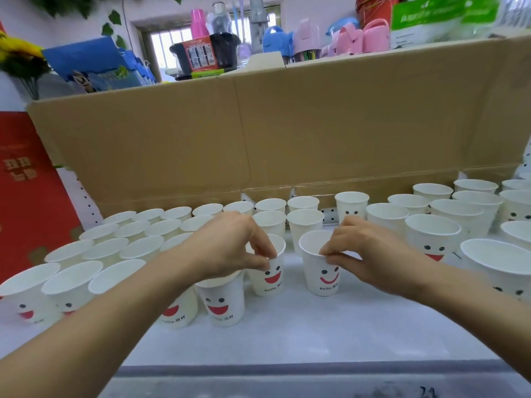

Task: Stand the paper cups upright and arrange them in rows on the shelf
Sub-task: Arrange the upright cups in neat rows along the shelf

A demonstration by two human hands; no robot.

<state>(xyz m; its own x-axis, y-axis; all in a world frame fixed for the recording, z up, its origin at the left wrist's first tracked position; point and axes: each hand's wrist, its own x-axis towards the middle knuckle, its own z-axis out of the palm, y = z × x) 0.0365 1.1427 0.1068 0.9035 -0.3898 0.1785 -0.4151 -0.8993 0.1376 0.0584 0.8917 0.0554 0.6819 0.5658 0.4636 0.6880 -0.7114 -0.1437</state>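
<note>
Several white paper cups with printed smiley faces stand upright in rows on the white shelf (287,334). My left hand (230,248) pinches the near rim of one upright cup (271,280) at the middle. My right hand (365,254) pinches the right rim of a neighbouring upright cup (321,277). A small gap separates the two cups. Tidy rows of cups (120,242) fill the left side, and a looser group of cups (448,225) stands on the right. No cup in view lies on its side.
A tall brown cardboard sheet (287,133) stands behind the cups as a back wall. A red box (26,191) is at the left. Plastic goods (287,38) crowd the level above. The shelf's front edge (287,369) runs below bare shelf surface.
</note>
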